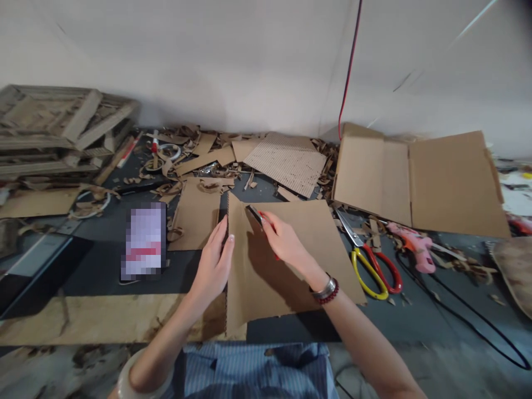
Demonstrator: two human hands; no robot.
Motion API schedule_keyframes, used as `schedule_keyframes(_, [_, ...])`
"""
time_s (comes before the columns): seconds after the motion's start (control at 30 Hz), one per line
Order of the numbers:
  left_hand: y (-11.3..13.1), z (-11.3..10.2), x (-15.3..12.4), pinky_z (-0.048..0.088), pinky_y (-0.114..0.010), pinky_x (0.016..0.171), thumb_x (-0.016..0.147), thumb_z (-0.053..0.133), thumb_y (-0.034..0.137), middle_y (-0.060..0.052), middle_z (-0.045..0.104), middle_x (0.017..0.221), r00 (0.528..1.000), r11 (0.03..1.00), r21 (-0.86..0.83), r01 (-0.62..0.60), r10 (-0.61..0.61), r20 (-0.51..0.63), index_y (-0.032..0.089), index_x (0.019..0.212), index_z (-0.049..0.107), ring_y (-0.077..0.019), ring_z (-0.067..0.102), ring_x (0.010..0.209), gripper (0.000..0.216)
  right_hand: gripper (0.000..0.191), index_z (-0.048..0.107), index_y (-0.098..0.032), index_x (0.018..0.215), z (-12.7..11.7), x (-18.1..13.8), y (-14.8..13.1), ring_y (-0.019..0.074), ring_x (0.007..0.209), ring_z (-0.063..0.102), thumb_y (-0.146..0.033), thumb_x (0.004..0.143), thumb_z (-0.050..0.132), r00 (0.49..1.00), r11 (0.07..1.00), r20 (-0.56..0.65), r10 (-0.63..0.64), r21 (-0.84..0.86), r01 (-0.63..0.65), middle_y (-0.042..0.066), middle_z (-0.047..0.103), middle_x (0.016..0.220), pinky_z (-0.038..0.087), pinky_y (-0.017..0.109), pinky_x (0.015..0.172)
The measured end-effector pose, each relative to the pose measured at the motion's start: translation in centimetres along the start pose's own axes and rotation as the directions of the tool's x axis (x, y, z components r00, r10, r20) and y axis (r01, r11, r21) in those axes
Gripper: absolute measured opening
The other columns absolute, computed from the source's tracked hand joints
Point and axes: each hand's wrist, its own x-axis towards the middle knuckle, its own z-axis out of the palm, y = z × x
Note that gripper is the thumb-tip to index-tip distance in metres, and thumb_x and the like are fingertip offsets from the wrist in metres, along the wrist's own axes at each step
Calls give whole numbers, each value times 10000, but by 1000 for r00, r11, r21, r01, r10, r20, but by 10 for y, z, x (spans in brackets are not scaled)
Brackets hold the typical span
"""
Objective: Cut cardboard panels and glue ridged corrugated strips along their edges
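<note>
A creased sheet of brown cardboard lies in front of me, its narrow left flap tilted up. My left hand grips the flap's left edge, thumb on the inner face and fingers along the outside. Above the sheet, close to the crease, my right hand is closed around a red-and-black tool that looks like a utility knife. Most of its handle is hidden in my fingers, and I cannot tell whether its tip touches the cardboard.
Right of the sheet lie large scissors and a pink glue gun with a black cord. A folded cardboard piece stands behind them. Left are a phone and stacked wooden frames. Cardboard scraps litter the back.
</note>
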Motion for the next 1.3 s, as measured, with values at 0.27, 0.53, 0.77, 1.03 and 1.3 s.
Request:
schedule_keyframes(0.27, [-1, -9, 21, 475, -314, 697, 834, 404, 373, -110, 661, 941, 990, 983, 182, 26, -50, 130, 146, 1066, 549, -226, 629, 803, 355, 363, 460, -143, 1189, 13, 14, 2, 208, 872, 605, -154, 847, 339, 999, 995, -21, 24, -98, -26, 109, 631, 1020, 437, 329, 778])
schedule_keyframes(0.53, [2, -5, 52, 386, -258, 527, 855, 352, 340, -13, 579, 507, 983, 909, 392, -143, 83, 166, 24, 1261, 385, -183, 550, 480, 516, 371, 451, -178, 1196, 7, -3, 3, 196, 719, 630, -166, 858, 299, 995, 984, -24, 100, -143, -103, 100, 650, 947, 459, 306, 663])
schedule_keyframes(0.77, [1, -1, 72, 340, -240, 480, 837, 370, 285, 32, 489, 397, 991, 907, 403, -121, 85, 108, -11, 1250, 414, -149, 472, 379, 510, 382, 433, -157, 1221, 8, -3, 0, 232, 906, 608, -154, 858, 317, 993, 963, -22, 115, -241, -117, 123, 641, 1001, 431, 309, 746])
schedule_keyframes(1.03, [-6, 8, 79, 334, -222, 462, 831, 382, 307, 57, 489, 430, 996, 958, 282, -61, 43, 73, 116, 1117, 520, -128, 456, 381, 370, 392, 401, -135, 1246, 12, 1, -5, 249, 830, 632, -156, 874, 280, 991, 930, -14, 132, -345, -128, 136, 657, 932, 438, 325, 686])
schedule_keyframes(1.3, [-5, 16, 88, 388, -265, 527, 859, 308, 277, -16, 569, 564, 986, 953, 298, -55, 6, 164, 120, 1071, 511, -191, 569, 542, 333, 384, 423, -94, 1223, 14, 7, -22, 293, 752, 638, -154, 856, 326, 986, 867, 12, 166, -477, -140, 176, 665, 821, 437, 352, 613])
